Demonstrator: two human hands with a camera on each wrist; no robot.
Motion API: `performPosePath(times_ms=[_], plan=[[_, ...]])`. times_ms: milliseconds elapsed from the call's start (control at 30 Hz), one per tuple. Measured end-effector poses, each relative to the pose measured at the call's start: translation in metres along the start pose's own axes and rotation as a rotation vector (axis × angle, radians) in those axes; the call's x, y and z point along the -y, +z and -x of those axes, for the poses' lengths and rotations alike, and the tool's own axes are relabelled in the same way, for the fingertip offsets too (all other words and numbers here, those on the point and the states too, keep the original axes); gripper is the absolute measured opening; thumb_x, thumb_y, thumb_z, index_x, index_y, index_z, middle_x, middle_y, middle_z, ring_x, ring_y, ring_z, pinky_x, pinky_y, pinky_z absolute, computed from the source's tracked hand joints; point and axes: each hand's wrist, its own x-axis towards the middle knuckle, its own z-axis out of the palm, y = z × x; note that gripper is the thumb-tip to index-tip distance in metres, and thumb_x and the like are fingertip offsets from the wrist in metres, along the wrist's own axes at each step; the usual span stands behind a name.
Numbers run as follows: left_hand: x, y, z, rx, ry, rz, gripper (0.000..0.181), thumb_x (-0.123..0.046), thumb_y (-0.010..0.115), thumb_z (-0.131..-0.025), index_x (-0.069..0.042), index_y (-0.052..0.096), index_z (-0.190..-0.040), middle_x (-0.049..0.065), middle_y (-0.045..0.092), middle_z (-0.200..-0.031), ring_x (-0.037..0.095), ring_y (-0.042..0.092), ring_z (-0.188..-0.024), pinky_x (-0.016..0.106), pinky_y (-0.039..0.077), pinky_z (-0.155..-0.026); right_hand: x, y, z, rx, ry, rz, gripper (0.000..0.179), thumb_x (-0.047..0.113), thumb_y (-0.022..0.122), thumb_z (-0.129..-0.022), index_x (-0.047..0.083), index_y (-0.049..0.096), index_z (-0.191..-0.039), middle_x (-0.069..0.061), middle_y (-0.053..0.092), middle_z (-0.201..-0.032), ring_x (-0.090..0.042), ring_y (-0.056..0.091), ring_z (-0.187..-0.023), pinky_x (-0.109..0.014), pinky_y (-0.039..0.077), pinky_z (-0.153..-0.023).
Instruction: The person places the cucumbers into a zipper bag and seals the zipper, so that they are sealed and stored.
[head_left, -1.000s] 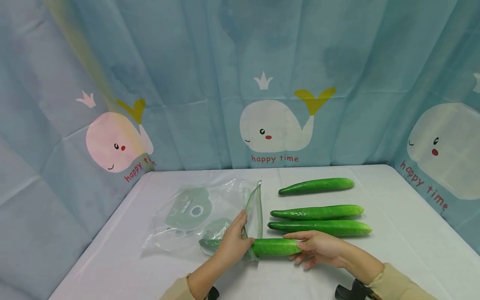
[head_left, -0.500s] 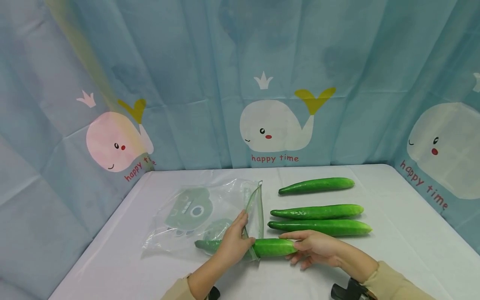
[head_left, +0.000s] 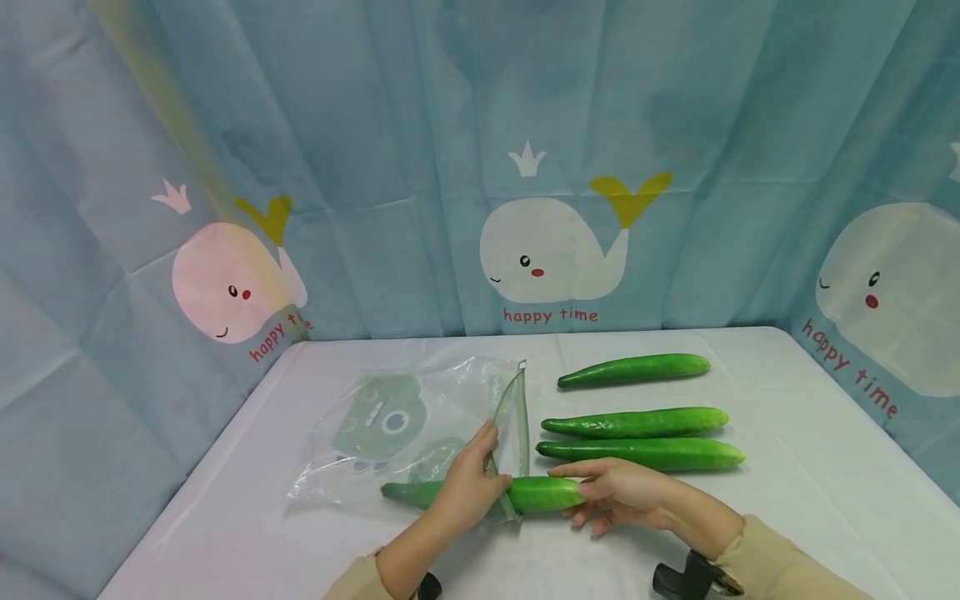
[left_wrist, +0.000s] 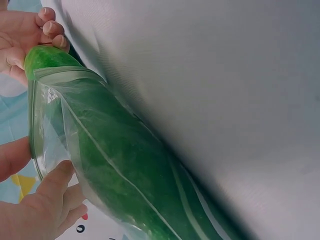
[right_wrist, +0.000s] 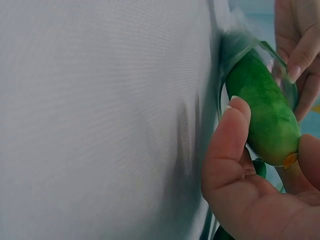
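Observation:
A cucumber (head_left: 542,493) lies partly inside a clear zip bag (head_left: 318,467), its darker end showing through the plastic and its paler end sticking out of the mouth. My left hand (head_left: 471,482) pinches the green-edged mouth of the bag, above the cucumber. At the pale end, my right hand (head_left: 626,493) holds the cucumber between thumb and fingers. In the left wrist view the plastic (left_wrist: 82,120) covers most of the cucumber. From the right wrist, the cucumber's blunt tip (right_wrist: 272,135) shows between my thumb and fingers.
Three more cucumbers lie right of the bag: one at the back (head_left: 633,371), a middle one (head_left: 634,423) and a front one (head_left: 641,454) close to my right hand. White cloth covers the table (head_left: 795,508). A blue whale-print curtain (head_left: 420,250) hangs behind and beside it.
The cucumber has slid left, deeper into the bag, and my right hand has moved left with it. My left hand stays at the bag's mouth.

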Motion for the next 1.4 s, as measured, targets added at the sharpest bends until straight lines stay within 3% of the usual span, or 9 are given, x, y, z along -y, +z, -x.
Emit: performPosePath(times_ms=[1400], plan=[[-0.002,0.001,0.000,-0.012,0.008,0.020,0.067,0.011,0.062,-0.083,0.019,0.030,-0.141,0.030,0.018,-0.155,0.049,0.033,-0.133,0.053,0.038,-0.104,0.007,0.013,-0.012,0.066,0.005,0.030,0.049,0.011,0.044,-0.102,-0.001,0.035,-0.148,-0.017,0.066,-0.107,-0.016,0.065,-0.079,-0.027,0.055,-0.064]])
